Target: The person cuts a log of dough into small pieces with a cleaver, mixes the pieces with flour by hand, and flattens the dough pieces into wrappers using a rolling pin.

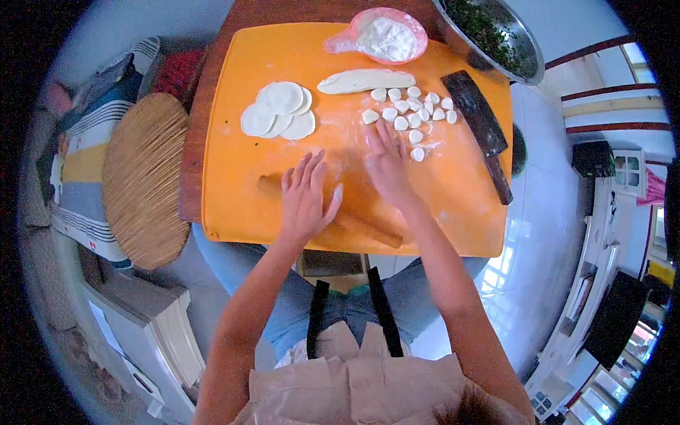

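My left hand (306,193), its fingers spread, rests above the middle of a wooden rolling pin (370,230), hiding part of it. My right hand (388,166) reaches forward with outstretched, slightly blurred fingers. Its fingertips are close beside a small dough piece (370,116); whether they touch it I cannot tell. Several more dough pieces (401,123) lie scattered to the right, dusted with flour. A long dough log (365,81) lies behind them. Thin round dough wrappers (280,98) overlap in a pile at the left. All this sits on an orange board (234,205).
A pink scoop (341,44) of flour (386,39) sits at the back. A dark cleaver (476,113) lies along the right side. A metal bowl (537,69) of chopped greens stands at back right. Left of the table (193,163) is a round straw mat (145,180).
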### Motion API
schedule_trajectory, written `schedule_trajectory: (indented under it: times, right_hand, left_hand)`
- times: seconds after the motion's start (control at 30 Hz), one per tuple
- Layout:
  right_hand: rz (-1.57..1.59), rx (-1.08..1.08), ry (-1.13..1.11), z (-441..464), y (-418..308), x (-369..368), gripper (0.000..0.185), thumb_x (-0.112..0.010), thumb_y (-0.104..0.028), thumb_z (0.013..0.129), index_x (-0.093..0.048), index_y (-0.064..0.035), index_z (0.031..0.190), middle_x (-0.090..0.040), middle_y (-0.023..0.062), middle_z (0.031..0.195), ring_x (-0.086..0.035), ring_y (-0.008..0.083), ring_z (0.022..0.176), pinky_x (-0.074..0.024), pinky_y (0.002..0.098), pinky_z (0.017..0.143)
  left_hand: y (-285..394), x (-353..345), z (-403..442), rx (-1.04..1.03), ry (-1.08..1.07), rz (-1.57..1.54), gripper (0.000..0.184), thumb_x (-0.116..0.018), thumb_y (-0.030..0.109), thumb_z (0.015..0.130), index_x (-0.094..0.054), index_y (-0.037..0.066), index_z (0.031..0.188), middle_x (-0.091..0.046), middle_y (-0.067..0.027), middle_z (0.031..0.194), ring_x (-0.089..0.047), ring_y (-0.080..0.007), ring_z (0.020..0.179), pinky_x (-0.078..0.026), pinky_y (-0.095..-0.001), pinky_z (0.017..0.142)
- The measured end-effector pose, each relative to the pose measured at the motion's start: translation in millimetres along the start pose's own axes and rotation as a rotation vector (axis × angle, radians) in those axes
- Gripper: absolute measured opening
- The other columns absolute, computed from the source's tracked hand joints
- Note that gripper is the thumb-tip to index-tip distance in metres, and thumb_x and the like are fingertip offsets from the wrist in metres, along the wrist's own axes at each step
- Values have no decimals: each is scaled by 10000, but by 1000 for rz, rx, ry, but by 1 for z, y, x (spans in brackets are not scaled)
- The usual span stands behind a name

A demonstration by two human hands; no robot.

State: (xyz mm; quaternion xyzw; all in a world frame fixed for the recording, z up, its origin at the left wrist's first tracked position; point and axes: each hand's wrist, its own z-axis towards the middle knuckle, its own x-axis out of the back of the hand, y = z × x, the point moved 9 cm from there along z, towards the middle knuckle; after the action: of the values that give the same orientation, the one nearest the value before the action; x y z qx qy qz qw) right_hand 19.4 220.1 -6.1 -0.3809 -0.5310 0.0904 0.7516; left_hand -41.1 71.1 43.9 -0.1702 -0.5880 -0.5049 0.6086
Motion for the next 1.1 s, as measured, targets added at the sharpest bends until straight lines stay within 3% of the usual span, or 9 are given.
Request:
schedule_trajectory:
  times: [0.03, 0.13, 0.23, 0.33, 0.43, 0.63, 0.83, 1.03, 1.1]
  right_hand:
    - [244, 4, 35, 0, 6, 8, 491, -550, -270, 862, -444, -80, 1302, -385, 181, 1365, -315, 326, 1296, -242, 442, 1057]
    - [-92, -279, -44, -30, 18, 36, 296, -610, -139, 805, -585, -58, 1088, -542, 147, 1178, -479, 304, 1134, -370, 390, 949]
    - [-190, -279, -14, -44, 6, 32, 200, -657, -69, 731, -602, -46, 922, -619, 95, 930, -582, 288, 882, -455, 392, 777]
    - [215, -395, -263, -39, -8, -7, 175, -665, -175, 739, -593, -38, 819, -623, 167, 813, -599, 350, 766, -475, 433, 684]
    - [-1, -207, -362, -22, -43, -14, 182, -672, -176, 726, -600, -20, 785, -619, 182, 748, -606, 348, 704, -486, 430, 650]
    - [-33, -105, -331, -6, -28, -15, 101, -650, -115, 712, -619, -33, 764, -632, 143, 717, -613, 301, 658, -487, 384, 613]
    - [386, -272, -268, -21, -13, -6, 151, -669, -148, 732, -620, -29, 809, -631, 155, 736, -621, 281, 676, -492, 369, 614]
    - [-213, -53, -279, -9, -32, -6, 150, -660, -109, 739, -624, -16, 851, -634, 133, 748, -630, 234, 688, -497, 341, 648]
    - [73, -160, -382, -11, -17, -7, 153, -637, -121, 728, -631, -31, 851, -640, 160, 777, -624, 307, 727, -496, 401, 680]
  left_hand:
    - [-2, -4, -1, -8, -14, 31, 467, -545, 279, 813, -443, 4, 1176, -397, -165, 1355, -391, -338, 1235, -325, -490, 959]
    - [-9, -17, -16, -8, -123, 47, 501, -508, 273, 826, -417, -5, 1233, -367, -158, 1387, -341, -337, 1282, -302, -490, 995]
    - [-7, -22, -40, 0, -202, 65, 537, -483, 267, 837, -382, -12, 1284, -348, -153, 1403, -317, -343, 1298, -289, -498, 1008]
    - [-2, -21, -33, 39, -193, 99, 560, -460, 266, 848, -350, -14, 1320, -339, -145, 1411, -286, -348, 1313, -268, -517, 1018]
    - [4, -26, 7, 113, -205, 178, 591, -430, 284, 866, -287, 2, 1365, -271, -136, 1449, -201, -346, 1350, -202, -558, 1042]
    - [2, -39, 52, 144, -97, 98, 536, -419, 258, 867, -355, 2, 1333, -307, -126, 1435, -219, -311, 1350, -179, -588, 1039]
    - [3, -22, -9, 134, -168, 170, 515, -411, 260, 874, -375, -1, 1316, -303, -156, 1430, -236, -328, 1341, -188, -574, 1041]
    - [6, -43, 51, 176, -83, 167, 516, -412, 279, 877, -383, 7, 1314, -293, -165, 1434, -226, -372, 1335, -192, -576, 1037]
    - [7, -41, 23, 123, -139, 151, 518, -414, 279, 876, -382, 8, 1315, -294, -165, 1433, -226, -369, 1337, -197, -581, 1033]
